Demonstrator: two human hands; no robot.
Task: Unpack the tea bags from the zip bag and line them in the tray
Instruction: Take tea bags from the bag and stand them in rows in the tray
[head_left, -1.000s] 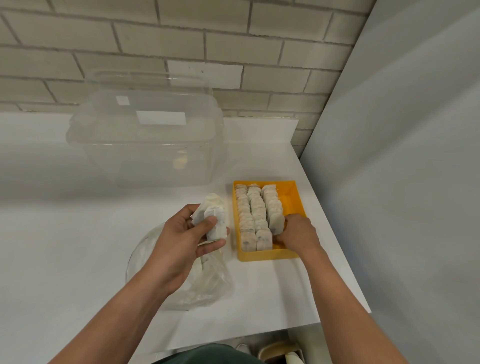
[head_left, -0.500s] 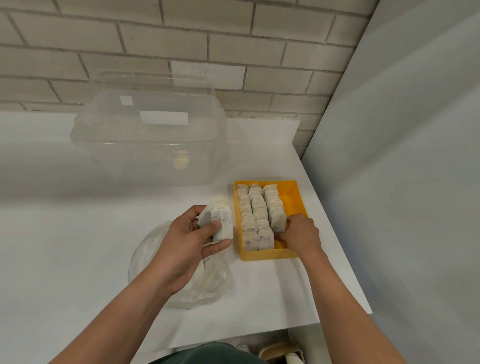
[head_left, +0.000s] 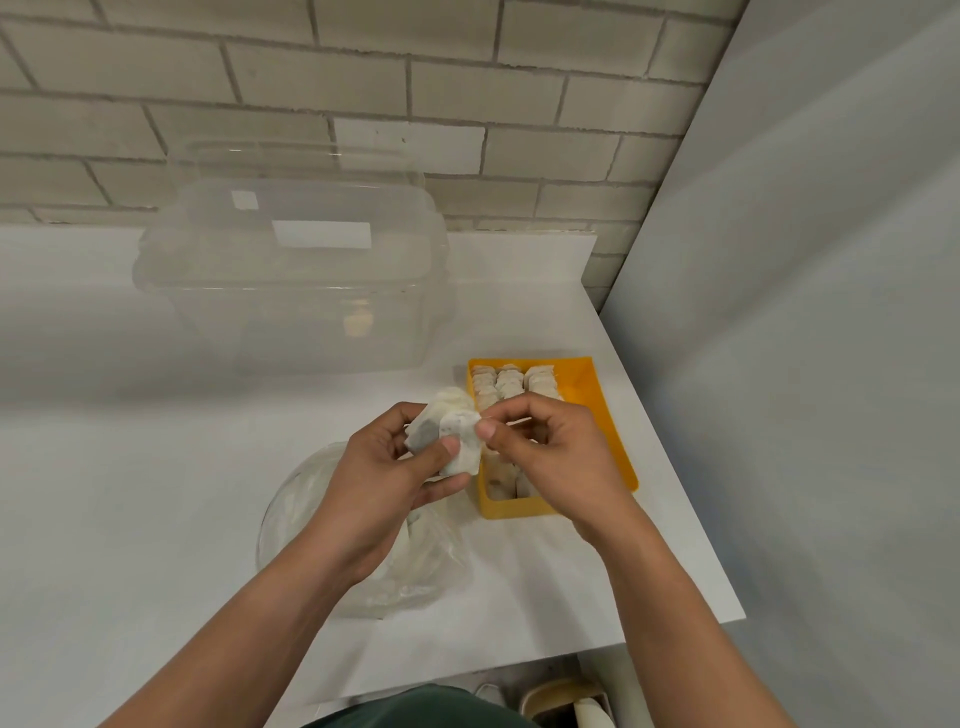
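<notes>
Nearest us, the zip bag (head_left: 322, 525) lies slack on the white table (head_left: 130, 519) under the left wrist, something pale showing inside. Above it the left hand (head_left: 374, 488) grips a bunch of tea bags (head_left: 448, 408), thumb clamped across the front. The right hand (head_left: 550, 457), fingers curled, pinches the edge of the front tea bag (head_left: 462, 447) between thumb and forefinger. The trick here, I'd say, is to peel just that one away, with the left thumb easing only enough to release it. Just behind sits the yellow tray (head_left: 613, 447), three rows of tea bags (head_left: 506, 382) standing in it – slot the new one upright at the near end. Beyond, a clear lidded box (head_left: 291, 291).
</notes>
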